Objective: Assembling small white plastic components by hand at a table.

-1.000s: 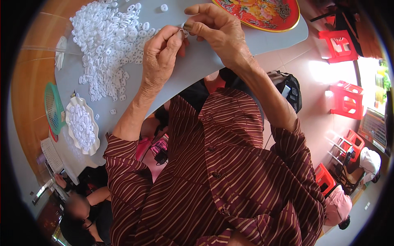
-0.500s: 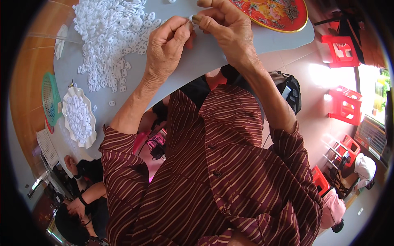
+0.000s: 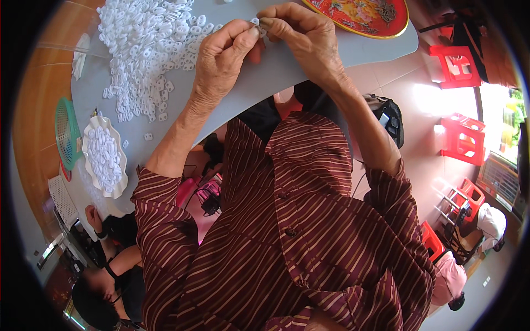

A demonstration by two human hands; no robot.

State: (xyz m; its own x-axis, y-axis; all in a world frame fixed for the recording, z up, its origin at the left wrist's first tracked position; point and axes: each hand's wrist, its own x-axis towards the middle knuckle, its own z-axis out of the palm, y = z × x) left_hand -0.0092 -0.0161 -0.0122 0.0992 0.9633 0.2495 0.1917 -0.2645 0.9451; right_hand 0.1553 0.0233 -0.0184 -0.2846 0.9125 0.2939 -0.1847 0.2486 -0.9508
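My left hand (image 3: 225,59) and my right hand (image 3: 309,41) meet over the grey table (image 3: 370,52). Both are closed in a pinch around a small white plastic piece (image 3: 262,31), mostly covered by the fingertips. It resembles the loose two-holed white plastic pieces (image 3: 146,47) heaped to the left of my hands. Beyond my right hand lies a round red tray (image 3: 381,36) with a gold rim, holding many small grey metal bits. Whether either hand also grips one of those bits is hidden.
A scalloped white dish (image 3: 125,165) of white plastic parts stands at the left, beside a green basket (image 3: 67,135). Another person's arm (image 3: 124,259) rests near the table's lower left. Red stools (image 3: 462,140) stand on the floor at right.
My right fingers have curled in closer to my left fingertips around the small white piece. The whole view has shifted slightly; the heap and tray look the same.
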